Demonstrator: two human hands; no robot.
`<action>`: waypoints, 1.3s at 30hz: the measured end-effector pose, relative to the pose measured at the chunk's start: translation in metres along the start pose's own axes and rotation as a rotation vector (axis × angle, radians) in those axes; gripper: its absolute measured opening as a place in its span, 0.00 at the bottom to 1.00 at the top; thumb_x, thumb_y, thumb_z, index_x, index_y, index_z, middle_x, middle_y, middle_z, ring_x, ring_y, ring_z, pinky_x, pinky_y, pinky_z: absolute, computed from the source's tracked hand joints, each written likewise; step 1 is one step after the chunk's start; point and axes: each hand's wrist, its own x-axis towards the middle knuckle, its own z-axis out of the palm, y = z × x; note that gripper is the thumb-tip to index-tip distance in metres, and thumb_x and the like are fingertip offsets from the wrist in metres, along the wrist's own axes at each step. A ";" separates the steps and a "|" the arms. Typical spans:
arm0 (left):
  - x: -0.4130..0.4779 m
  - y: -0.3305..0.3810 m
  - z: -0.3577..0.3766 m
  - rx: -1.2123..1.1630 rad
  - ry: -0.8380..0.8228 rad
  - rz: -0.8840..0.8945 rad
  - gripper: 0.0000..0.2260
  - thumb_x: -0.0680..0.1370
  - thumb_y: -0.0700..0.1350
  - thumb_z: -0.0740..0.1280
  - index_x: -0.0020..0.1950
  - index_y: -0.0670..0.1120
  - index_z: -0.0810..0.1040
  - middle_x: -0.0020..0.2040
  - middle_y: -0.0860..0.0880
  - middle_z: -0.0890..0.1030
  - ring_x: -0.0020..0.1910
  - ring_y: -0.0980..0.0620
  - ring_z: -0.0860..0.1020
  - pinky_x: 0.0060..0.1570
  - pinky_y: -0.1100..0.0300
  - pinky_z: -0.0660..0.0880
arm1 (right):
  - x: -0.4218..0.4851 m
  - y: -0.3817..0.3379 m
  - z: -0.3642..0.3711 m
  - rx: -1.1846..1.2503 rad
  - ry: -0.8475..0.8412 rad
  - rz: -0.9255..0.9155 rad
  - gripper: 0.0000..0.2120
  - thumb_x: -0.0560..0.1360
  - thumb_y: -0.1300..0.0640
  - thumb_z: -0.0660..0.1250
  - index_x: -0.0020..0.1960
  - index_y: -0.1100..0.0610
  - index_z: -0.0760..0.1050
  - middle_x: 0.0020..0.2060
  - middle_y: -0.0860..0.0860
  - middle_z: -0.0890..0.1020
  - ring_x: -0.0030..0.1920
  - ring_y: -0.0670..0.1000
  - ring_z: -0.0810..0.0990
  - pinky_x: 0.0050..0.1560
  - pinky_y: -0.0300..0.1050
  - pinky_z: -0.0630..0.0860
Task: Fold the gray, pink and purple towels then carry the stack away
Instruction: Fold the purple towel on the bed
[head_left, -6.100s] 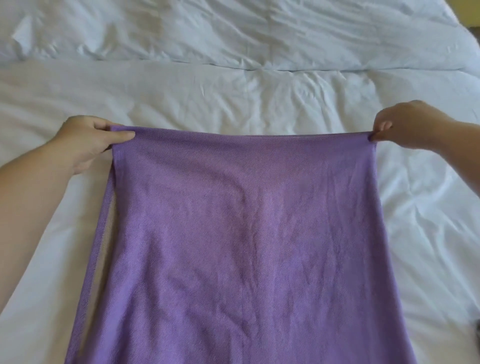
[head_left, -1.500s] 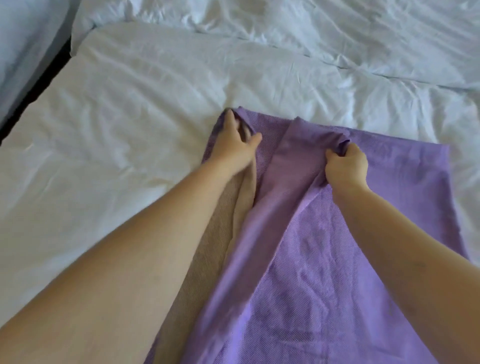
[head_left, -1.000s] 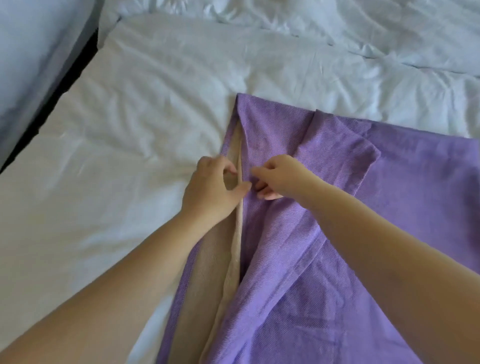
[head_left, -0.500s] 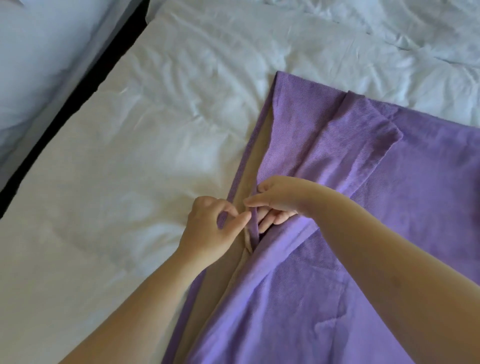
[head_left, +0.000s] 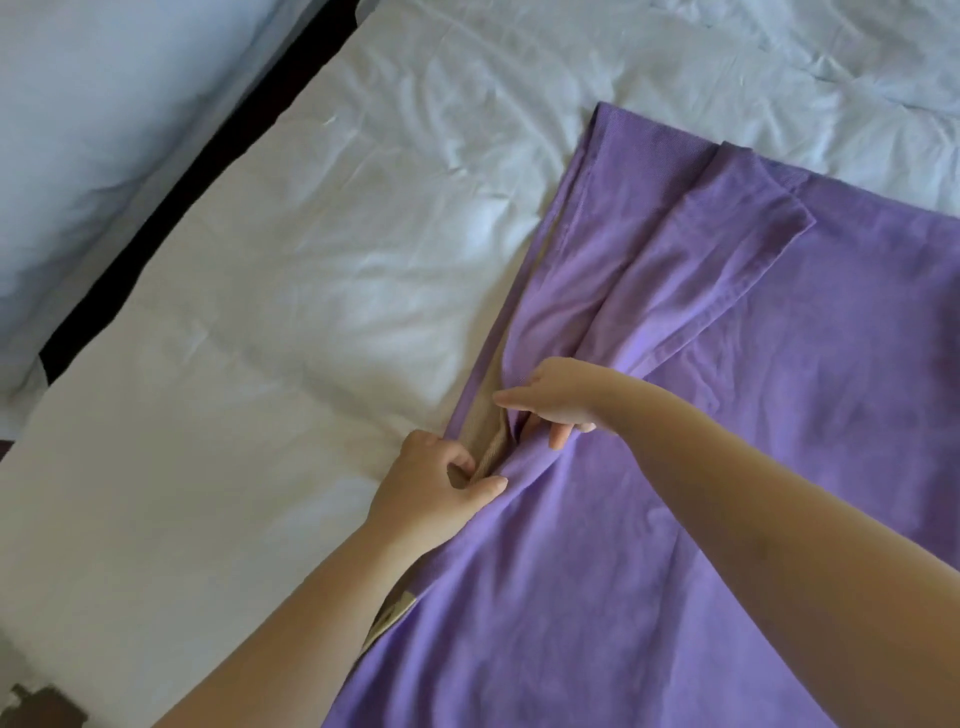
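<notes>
The purple towel (head_left: 779, 415) lies on the right part of the white bed (head_left: 311, 260), with 1 loose fold running along its left side. Under its left edge a strip of tan cloth (head_left: 485, 441) shows. The left hand (head_left: 431, 499) pinches this edge between thumb and curled fingers, taking tan cloth and purple border together. The right hand (head_left: 561, 400) is just beside it, a little farther up; its forefinger points left, and the other fingers curl around the purple fold. A dark gap (head_left: 197, 171) separates the bed from more white bedding (head_left: 104, 104) at the left.
</notes>
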 end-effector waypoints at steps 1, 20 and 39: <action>-0.008 -0.004 0.000 -0.024 -0.006 0.007 0.11 0.69 0.54 0.72 0.35 0.49 0.78 0.41 0.47 0.79 0.40 0.52 0.74 0.44 0.55 0.74 | -0.006 -0.002 0.008 0.024 -0.023 -0.006 0.20 0.75 0.39 0.61 0.42 0.57 0.72 0.21 0.52 0.79 0.14 0.48 0.63 0.22 0.35 0.61; -0.111 -0.074 0.000 0.025 -0.030 -0.021 0.20 0.63 0.61 0.76 0.47 0.52 0.75 0.44 0.54 0.76 0.41 0.55 0.75 0.41 0.57 0.73 | -0.044 -0.018 0.115 0.724 0.394 -0.265 0.09 0.77 0.64 0.61 0.51 0.53 0.77 0.45 0.48 0.81 0.36 0.43 0.78 0.34 0.31 0.72; -0.181 -0.114 0.020 -0.071 0.225 -0.006 0.12 0.75 0.53 0.69 0.54 0.56 0.68 0.38 0.60 0.76 0.37 0.57 0.77 0.35 0.61 0.74 | -0.078 -0.035 0.165 0.724 -0.069 -0.240 0.12 0.80 0.49 0.59 0.61 0.51 0.74 0.54 0.46 0.83 0.24 0.46 0.70 0.25 0.36 0.65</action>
